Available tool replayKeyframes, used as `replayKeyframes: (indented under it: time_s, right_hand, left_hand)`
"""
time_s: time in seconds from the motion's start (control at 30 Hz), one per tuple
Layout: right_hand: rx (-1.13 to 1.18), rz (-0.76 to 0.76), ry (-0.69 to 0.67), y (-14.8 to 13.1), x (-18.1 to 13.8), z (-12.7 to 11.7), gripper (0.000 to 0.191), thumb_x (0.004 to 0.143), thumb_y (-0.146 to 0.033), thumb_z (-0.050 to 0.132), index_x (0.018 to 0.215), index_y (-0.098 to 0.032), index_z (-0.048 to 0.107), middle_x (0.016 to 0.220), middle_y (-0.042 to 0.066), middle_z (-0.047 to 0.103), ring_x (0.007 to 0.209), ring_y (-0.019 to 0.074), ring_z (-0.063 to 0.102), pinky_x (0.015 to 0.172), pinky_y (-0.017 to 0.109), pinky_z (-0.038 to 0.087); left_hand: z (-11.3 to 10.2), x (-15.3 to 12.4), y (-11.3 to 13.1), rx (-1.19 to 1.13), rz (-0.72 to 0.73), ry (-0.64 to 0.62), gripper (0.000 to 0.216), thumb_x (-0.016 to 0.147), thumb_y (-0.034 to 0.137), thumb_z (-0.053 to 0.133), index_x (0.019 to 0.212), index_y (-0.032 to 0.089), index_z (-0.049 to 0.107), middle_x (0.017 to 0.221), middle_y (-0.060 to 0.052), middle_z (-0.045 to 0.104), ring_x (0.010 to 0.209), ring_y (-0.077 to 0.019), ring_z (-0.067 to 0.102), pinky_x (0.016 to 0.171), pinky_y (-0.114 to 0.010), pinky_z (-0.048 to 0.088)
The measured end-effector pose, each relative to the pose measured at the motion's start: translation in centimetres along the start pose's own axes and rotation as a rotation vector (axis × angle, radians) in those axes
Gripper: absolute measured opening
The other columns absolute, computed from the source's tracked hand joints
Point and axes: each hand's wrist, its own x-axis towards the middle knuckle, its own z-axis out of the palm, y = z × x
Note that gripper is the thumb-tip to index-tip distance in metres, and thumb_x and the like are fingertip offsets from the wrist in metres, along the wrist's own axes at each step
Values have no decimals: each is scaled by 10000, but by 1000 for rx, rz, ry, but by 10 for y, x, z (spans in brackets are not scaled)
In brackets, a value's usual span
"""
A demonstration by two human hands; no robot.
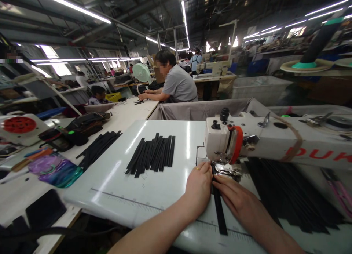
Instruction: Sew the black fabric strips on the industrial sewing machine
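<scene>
A narrow black strip (220, 213) runs from beneath the needle area of a white sewing machine (218, 142) toward the table's front edge. My left hand (199, 186) is closed at the strip's far end, fingertips bunched beside the metal presser foot (224, 169). From the other side, my right hand (238, 195) has its fingers together on the strip's right edge, its thumb hidden. Left of the machine lies a pile of short black strips (152, 153). Longer black strips (291, 195) are stacked under the machine arm.
Pink-handled scissors (338, 191) lie at far right. A cloth-lined bin (181, 111) borders the table's back. More black strips (100, 145), a purple-teal pouch (55, 169) and a dark jar (59, 138) are on the left table. A co-worker (178, 81) in grey works beyond.
</scene>
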Motion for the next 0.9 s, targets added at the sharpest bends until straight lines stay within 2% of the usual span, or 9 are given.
replayKeyframes:
  time_s: [0.13,0.27,0.4,0.73,0.9]
  right_hand:
    - [50,4,11,-2,2,-8,386,883,-51,383,1129,-186,647,1154,93,665,1082,201,630,933,350,547]
    - [173,-17,-28,-6,0,-17,322,893,-50,397,958,-206,671,962,70,675,913,184,645,813,305,557]
    - [241,-47,-24,-7,-2,-18,279,905,-67,424,898,-204,667,871,59,656,825,183,623,741,308,534]
    - [125,10,14,1,5,-11,328,868,-45,427,1046,-210,647,1022,46,671,975,205,604,865,357,519]
    - [46,38,-9,6,9,-7,373,854,-46,413,1124,-189,627,1091,66,653,1018,229,583,888,400,522]
  left_hand:
    - [-8,5,2,-69,-36,19,240,944,92,405,943,128,641,1139,-135,656,1178,-233,570,1043,-406,488]
    - [-15,3,5,-147,-67,35,224,928,88,430,926,128,650,1166,-123,656,1185,-237,559,1069,-409,470]
    - [-17,1,6,-178,-68,23,194,916,84,463,949,112,653,1199,-129,651,1195,-239,559,1092,-394,451]
    - [-17,0,4,-203,-68,-10,230,870,19,473,989,122,640,1245,-121,631,1208,-231,552,1106,-371,435]
    - [-19,1,5,-198,-59,-22,202,889,45,467,956,136,635,1184,-117,654,1180,-220,561,1087,-370,450]
